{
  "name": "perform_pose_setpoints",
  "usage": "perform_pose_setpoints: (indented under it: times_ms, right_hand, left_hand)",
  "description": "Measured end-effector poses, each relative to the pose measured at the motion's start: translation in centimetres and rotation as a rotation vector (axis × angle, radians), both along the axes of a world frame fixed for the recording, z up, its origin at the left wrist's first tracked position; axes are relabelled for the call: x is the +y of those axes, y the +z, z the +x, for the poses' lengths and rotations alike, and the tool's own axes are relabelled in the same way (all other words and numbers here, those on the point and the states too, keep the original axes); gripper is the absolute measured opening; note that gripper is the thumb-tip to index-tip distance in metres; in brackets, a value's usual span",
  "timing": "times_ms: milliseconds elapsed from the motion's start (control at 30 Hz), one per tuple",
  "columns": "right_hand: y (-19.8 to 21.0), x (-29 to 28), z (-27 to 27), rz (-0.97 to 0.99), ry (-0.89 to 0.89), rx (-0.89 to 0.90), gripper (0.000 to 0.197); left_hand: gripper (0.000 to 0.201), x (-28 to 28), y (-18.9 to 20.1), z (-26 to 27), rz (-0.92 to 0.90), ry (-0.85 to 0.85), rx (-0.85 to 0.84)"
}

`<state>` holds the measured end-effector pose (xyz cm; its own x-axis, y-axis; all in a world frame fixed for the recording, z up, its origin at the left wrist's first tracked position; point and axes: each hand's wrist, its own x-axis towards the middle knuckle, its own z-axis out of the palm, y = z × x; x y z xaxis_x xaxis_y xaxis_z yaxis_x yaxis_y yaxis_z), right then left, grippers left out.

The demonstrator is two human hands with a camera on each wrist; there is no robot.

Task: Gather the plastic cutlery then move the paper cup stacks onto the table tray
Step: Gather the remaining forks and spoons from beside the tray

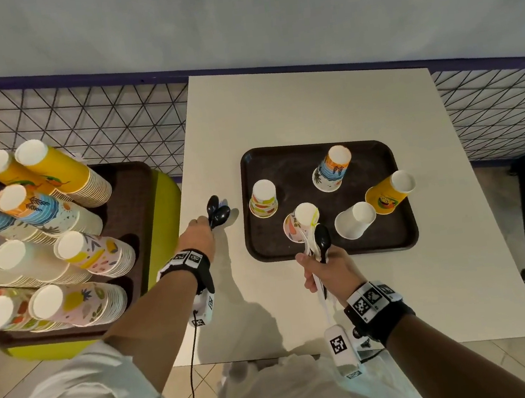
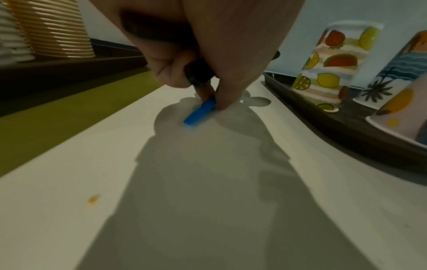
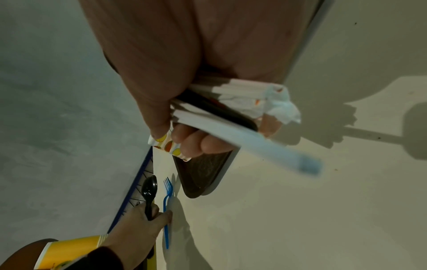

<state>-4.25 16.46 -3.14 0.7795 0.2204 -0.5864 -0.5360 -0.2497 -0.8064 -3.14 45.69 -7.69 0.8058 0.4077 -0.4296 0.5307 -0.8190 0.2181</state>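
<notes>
My left hand [image 1: 206, 222] is low on the white table [image 1: 309, 110], left of the dark table tray [image 1: 287, 169]. It grips black spoons [image 1: 218, 211] and pinches the handle of a blue fork [image 2: 199, 113] that lies on the table. In the right wrist view the blue fork [image 3: 167, 201] runs beside a black spoon [image 3: 149, 188]. My right hand [image 1: 315, 263] hovers at the tray's near edge and grips a cutlery bundle [image 3: 208, 113] of white pieces and a black spoon [image 1: 322, 241]. Tall paper cup stacks [image 1: 62, 170] stand on a second brown tray [image 1: 134, 188] at the left.
Several single upturned cups stand on the table tray: a fruit cup [image 1: 262, 198], a blue-orange one [image 1: 332, 168], a yellow one [image 1: 389, 193], a white one [image 1: 354, 220]. The left tray sits on a green seat [image 1: 164, 217]. A wire mesh fence [image 1: 96, 120] runs behind.
</notes>
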Motion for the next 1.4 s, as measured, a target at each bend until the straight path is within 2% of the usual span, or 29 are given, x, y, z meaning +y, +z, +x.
perform_pose_setpoints:
  times_ms: [100, 267, 367, 467, 533, 633, 733, 833, 967, 1033, 1133, 1300, 1400]
  right_hand:
    - [0.2, 0.0, 0.1, -0.003, 0.000, 0.007, 0.024]
    - [2.1, 1.6, 0.1, 0.086, -0.041, 0.015, 0.021]
    - [3.9, 3.5, 0.2, 0.282, -0.101, 0.071, 0.023]
    - [5.6, 4.9, 0.1, 0.470, -0.158, 0.116, 0.029]
    - [6.2, 4.9, 0.0, 0.487, -0.125, 0.077, 0.032]
    - [6.5, 4.5, -0.3, 0.445, -0.059, 0.029, 0.023]
    - [6.9, 4.4, -0.7, 0.403, -0.035, 0.004, 0.032]
    - [7.4, 4.0, -0.7, 0.396, -0.118, 0.047, 0.039]
    - [7.6, 3.1, -0.4, 0.451, -0.286, 0.112, 0.021]
    - [7.9, 3.1, -0.3, 0.462, -0.327, 0.116, 0.015]
    - [7.9, 3.5, -0.2, 0.454, -0.307, 0.099, 0.009]
    - [7.7, 4.2, -0.6, 0.412, -0.191, 0.043, 0.020]
    - [7.9, 3.4, -0.5, 0.418, -0.152, 0.080, 0.020]
  left_hand:
    - [0.028, -1.1, 2.0, -0.8, -0.114, 0.043, -0.041]
    - [0.014, -6.0, 8.8, -3.4, -0.365, 0.060, -0.385]
    - [0.016, -9.0, 11.0, -4.5, -0.493, -0.023, -0.445]
    - [0.023, -10.7, 11.5, -5.0, -0.582, -0.073, -0.452]
    - [0.026, -11.2, 11.8, -5.2, -0.586, -0.081, -0.445]
    - [0.033, -11.5, 12.6, -5.2, -0.561, -0.077, -0.403]
    - [0.035, -12.0, 13.3, -5.4, -0.495, -0.144, -0.343]
    - [0.062, -12.4, 13.4, -5.8, -0.425, -0.278, -0.352]
    - [0.077, -12.8, 13.9, -6.5, -0.544, -0.385, -0.401]
    - [0.079, -12.8, 13.9, -6.9, -0.629, -0.329, -0.416]
    - [0.074, -12.8, 13.6, -7.5, -0.643, -0.307, -0.424]
    - [0.068, -12.3, 13.5, -7.1, -0.657, -0.353, -0.484]
    - [0.068, -12.9, 14.0, -6.5, -0.649, -0.404, -0.465]
